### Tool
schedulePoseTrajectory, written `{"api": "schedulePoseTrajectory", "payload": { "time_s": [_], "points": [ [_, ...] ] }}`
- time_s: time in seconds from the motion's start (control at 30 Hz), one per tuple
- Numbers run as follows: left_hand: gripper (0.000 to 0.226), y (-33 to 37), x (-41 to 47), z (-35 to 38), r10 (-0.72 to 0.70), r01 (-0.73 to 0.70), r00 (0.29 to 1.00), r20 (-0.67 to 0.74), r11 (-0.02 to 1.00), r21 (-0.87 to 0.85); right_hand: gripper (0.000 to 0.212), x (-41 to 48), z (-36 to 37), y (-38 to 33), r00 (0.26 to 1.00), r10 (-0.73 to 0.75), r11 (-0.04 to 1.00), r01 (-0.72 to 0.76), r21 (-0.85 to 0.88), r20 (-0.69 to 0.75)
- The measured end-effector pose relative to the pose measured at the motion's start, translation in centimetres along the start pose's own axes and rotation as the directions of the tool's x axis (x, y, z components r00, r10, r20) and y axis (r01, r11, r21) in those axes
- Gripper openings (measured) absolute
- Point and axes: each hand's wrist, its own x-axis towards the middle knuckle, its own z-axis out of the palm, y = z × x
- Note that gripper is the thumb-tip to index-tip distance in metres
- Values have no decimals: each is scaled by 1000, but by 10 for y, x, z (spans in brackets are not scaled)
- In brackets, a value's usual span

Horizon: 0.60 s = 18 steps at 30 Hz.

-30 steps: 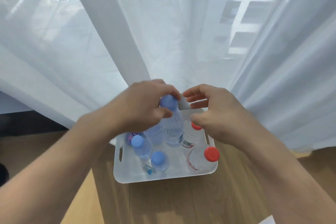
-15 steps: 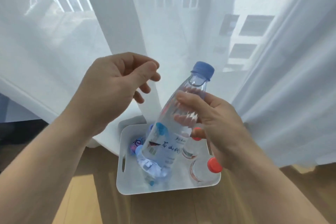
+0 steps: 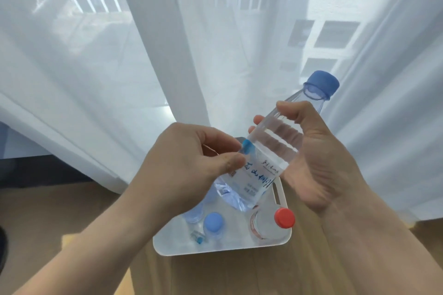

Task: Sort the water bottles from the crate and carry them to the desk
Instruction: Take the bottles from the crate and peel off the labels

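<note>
A: Head view. What is the right hand doing?
B: Its grip is wrapping the held bottle around the upper body. The thumb is lying across the shoulder. The fingers are curling behind and showing through the clear plastic as ribbed bands.
A: And the left hand?
B: Thumb and forefinger are pinching the bottle at the left edge of its label, a narrow grip. The other fingers are curling in behind.
A: How is the bottle looking?
B: Clear, and wearing a blue cap. It is tilting, with the cap pointing up and right and the base hanging low and left. The label is white, carrying blue brush-like characters and a blue patch at its upper corner. The small print is too blurred to read. The base is looking faceted and bluish. Fill level: cannot tell.
A: Where is it hanging relative to the crate?
B: In the air above the crate's far half, touching only the two hands.
A: What is sitting in the crate?
B: A blue-capped bottle is standing by the near edge. A red-capped bottle is standing in the near right corner, apart from it. A small blue-tipped piece is lying just beside the blue-capped one. The crate is white, showing a slot handle in its right wall. It is resting on the wooden floor in front of a sheer white curtain.
</note>
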Motion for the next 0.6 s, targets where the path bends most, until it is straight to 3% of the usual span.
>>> {"api": "schedulePoseTrajectory", "payload": {
  "time_s": [0.2,0.27,0.37,0.47,0.53,0.6],
  "points": [
    [13,-2,4,-10,-74,76,997,20,993,-90,10,-2,1,-3,998,38,999,-38,-7,59],
    [12,-3,7,-16,-101,106,994,51,987,-121,21,-1,-1,-8,995,60,997,-64,46,82],
    [8,-2,10,-28,-75,109,986,149,964,-241,12,5,-3,-3,998,47,999,-46,-9,29],
    [7,1,10,-42,18,63,981,191,911,-408,26,7,2,0,997,-3,997,-2,-72,-72],
    [5,2,10,-48,73,29,976,205,890,-456,20,8,2,1,993,-2,999,6,36,-121],
    [7,1,9,-52,99,3,973,209,898,-440,30,8,2,0,992,33,984,-10,179,-124]
  ]
}}
